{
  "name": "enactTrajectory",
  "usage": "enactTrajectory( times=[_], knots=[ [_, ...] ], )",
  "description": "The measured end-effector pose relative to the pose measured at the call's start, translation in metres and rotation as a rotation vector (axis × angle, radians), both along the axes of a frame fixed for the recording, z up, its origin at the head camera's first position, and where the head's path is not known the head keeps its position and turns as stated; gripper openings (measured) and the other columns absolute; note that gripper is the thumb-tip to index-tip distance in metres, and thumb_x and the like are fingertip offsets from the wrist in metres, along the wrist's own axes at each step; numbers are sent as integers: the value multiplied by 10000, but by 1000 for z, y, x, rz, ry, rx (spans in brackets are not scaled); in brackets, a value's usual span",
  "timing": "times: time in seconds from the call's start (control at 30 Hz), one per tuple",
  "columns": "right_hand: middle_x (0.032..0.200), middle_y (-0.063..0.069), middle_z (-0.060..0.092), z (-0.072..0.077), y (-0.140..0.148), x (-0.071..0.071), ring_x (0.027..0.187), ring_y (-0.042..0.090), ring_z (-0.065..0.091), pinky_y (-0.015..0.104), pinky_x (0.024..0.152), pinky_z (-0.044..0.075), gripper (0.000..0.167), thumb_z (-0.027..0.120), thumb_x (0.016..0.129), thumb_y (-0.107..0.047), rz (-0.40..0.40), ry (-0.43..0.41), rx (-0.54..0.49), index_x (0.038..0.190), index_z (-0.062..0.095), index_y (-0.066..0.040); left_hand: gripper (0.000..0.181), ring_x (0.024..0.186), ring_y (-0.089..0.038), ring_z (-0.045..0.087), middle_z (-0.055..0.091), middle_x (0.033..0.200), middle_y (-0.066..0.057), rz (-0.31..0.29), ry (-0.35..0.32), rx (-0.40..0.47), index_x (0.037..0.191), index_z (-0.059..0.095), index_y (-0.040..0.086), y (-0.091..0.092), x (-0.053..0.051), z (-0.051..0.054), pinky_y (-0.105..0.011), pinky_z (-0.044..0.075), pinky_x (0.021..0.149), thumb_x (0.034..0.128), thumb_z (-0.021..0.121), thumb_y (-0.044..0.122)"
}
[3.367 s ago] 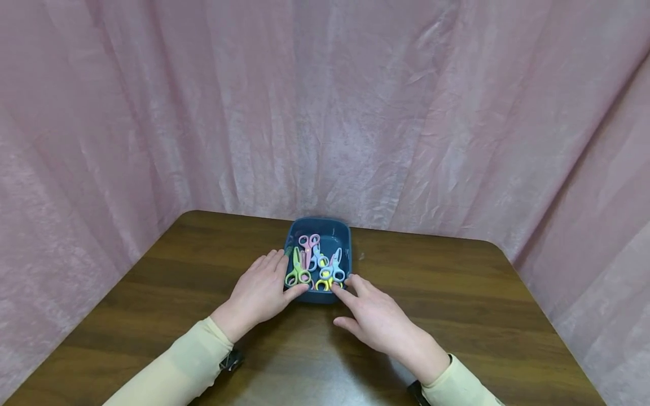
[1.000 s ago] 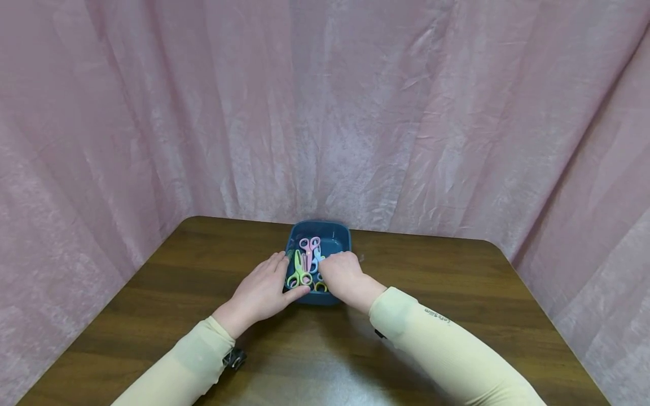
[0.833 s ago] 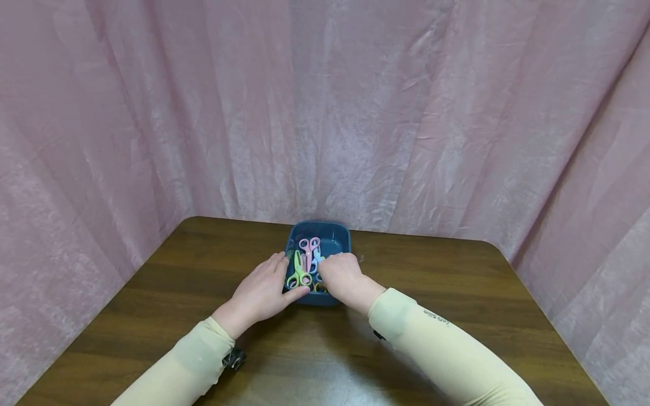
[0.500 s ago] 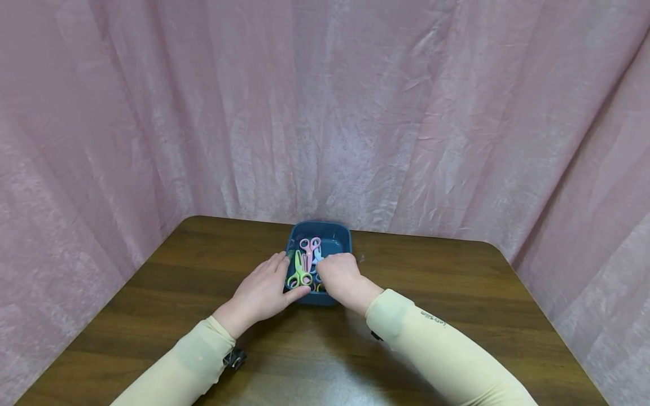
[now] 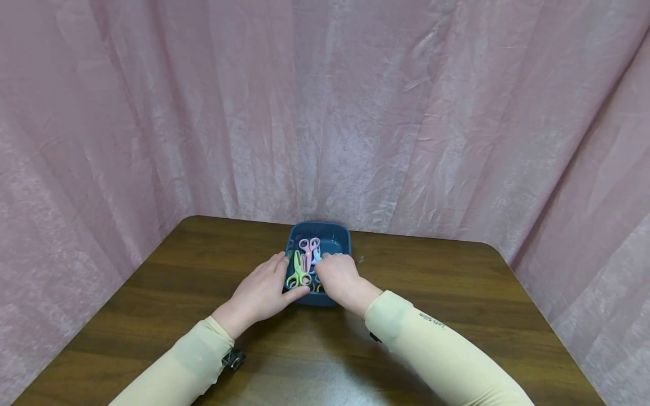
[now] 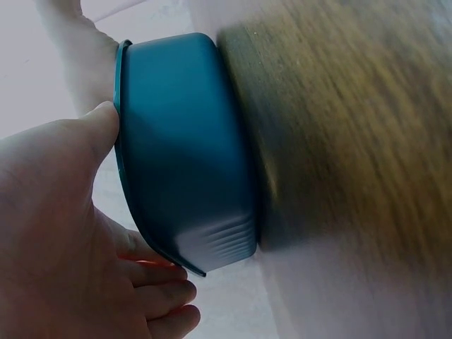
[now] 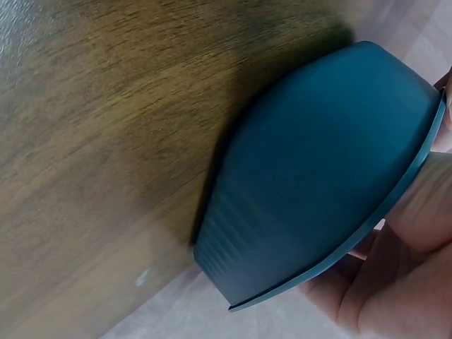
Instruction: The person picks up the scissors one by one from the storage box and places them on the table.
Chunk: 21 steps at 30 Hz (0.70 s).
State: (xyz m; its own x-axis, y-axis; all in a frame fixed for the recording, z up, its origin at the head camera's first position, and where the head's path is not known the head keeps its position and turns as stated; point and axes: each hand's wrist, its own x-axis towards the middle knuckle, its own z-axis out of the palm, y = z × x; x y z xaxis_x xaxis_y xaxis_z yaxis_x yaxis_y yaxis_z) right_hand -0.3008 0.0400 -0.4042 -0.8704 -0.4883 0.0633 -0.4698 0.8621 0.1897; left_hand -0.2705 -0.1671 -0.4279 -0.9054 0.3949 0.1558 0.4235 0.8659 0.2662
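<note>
My left hand (image 5: 259, 287), fingers nearly straight, touched the rounded dark-blue plastic tray (image 5: 317, 300) at nine o'clock, seemingly steadying it. Inside, lime-green plastic scissors (image 5: 298, 269) lay at eight, pink plastic scissors (image 5: 308, 258) at eleven, pale-blue plastic scissors (image 5: 317, 254) just beside. My right hand (image 5: 337, 276) seemed picking at four, its hold hidden; crowded handles called for a careful, separate lift.

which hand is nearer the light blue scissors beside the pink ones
Right. The right hand is in the bin, beside the light blue scissors; the left hand is farther, at the bin's left rim.
</note>
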Motion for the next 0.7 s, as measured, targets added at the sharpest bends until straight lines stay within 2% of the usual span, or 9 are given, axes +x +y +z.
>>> enactTrajectory(
  times=[0.17, 0.4, 0.7],
  knots=[
    [1048, 82, 782, 0, 0, 0, 871, 233, 726, 438, 870, 663, 148, 845, 1008, -204, 10, -8, -24, 1141, 846, -140, 1042, 1581, -442, 404, 406, 1697, -307, -2, 1, 1, 1617, 439, -120, 0, 0, 0, -556, 331, 1292, 1037, 609, 729],
    [918, 34, 806, -3, -3, 6, 814, 213, 743, 395, 786, 654, 59, 852, 998, -216, 46, 142, 71, 1026, 857, -164, 1038, 1576, -448, 410, 407, 1693, -314, -3, 13, 5, 1615, 437, -126, -1, 0, 0, -561, 341, 1286, 1039, 616, 719],
    [865, 32, 794, -5, -4, 9, 777, 199, 739, 387, 713, 647, 32, 845, 995, -202, 54, 223, 68, 992, 863, -176, 1046, 1575, -445, 412, 383, 1710, -308, 0, -7, 17, 1630, 419, -117, -1, -1, -2, -565, 348, 1281, 1035, 620, 719]
  ],
)
